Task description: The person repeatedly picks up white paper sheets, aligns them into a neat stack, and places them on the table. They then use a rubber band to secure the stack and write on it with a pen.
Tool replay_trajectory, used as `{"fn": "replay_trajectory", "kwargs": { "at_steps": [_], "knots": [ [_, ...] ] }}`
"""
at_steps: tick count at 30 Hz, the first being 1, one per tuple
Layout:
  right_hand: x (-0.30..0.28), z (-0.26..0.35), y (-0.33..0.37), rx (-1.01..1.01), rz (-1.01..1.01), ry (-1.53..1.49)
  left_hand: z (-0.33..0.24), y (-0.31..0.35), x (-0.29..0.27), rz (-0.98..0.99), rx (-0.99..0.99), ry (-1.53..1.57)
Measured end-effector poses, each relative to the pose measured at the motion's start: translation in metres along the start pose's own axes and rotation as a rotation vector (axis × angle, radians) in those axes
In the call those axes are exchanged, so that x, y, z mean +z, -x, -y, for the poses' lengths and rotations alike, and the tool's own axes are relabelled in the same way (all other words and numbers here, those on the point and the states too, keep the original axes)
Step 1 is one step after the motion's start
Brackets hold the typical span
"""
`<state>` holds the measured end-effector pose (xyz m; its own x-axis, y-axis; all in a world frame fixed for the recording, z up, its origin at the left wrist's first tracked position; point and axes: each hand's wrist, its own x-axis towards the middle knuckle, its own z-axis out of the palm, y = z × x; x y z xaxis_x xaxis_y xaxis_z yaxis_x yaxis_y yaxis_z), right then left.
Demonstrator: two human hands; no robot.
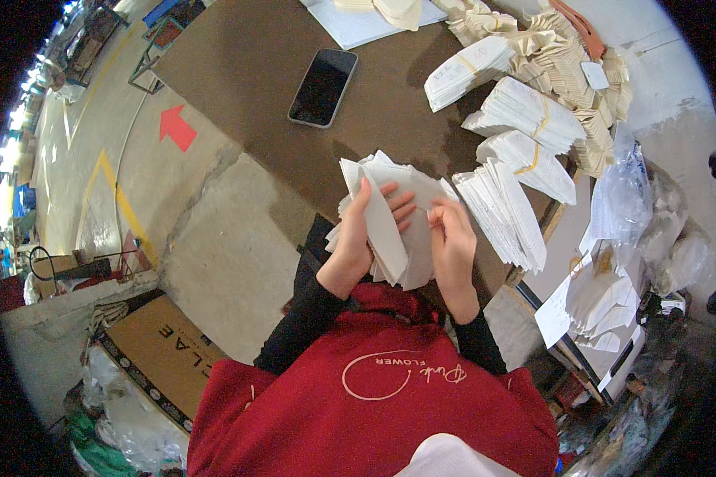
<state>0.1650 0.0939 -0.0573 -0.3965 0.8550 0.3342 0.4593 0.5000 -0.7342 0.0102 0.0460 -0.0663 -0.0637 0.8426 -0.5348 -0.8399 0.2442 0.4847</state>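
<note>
A: State the reference item.
B: The phone (323, 87), lying with its dark screen up on the brown desk (398, 111).
A: Where is the white paper stack (418, 250)?
B: On the near side of the phone, slightly to its right.
A: Report the grip.
B: Left hand (356, 245): closed on the stack, thumb against the front piece, fingers showing past that piece's right edge. Right hand (453, 238): fingers bent at the stack's right edge; whether they pinch a sheet cannot be told.
A: List adjacent items.
B: Right of the phone: three banded white bundles (525, 115); a fanned white stack (501, 215), nearest the right hand; cream stacks (561, 60), farther off. Beyond the phone: a white sheet (350, 24) bearing cream pieces (398, 12).
</note>
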Motion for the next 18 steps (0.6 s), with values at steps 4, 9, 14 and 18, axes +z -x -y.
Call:
{"fn": "replay_trajectory", "kwargs": {
  "at_steps": [4, 9, 14, 18],
  "knots": [
    [-0.024, 0.005, 0.016, -0.260, 0.101, 0.067, 0.000, 0.000, 0.003, -0.039, -0.004, -0.043],
    [-0.048, 0.022, 0.043, -0.322, 0.136, -0.042, 0.000, -0.003, 0.005, -0.064, -0.040, -0.089],
    [-0.114, 0.073, 0.077, -0.302, -0.105, -0.447, 0.015, -0.005, 0.014, -0.171, 0.067, -0.182],
    [-0.138, 0.082, 0.070, -0.165, -0.442, -1.252, 0.007, -0.002, 0.014, -0.090, 0.040, -0.301]
  ]
}}
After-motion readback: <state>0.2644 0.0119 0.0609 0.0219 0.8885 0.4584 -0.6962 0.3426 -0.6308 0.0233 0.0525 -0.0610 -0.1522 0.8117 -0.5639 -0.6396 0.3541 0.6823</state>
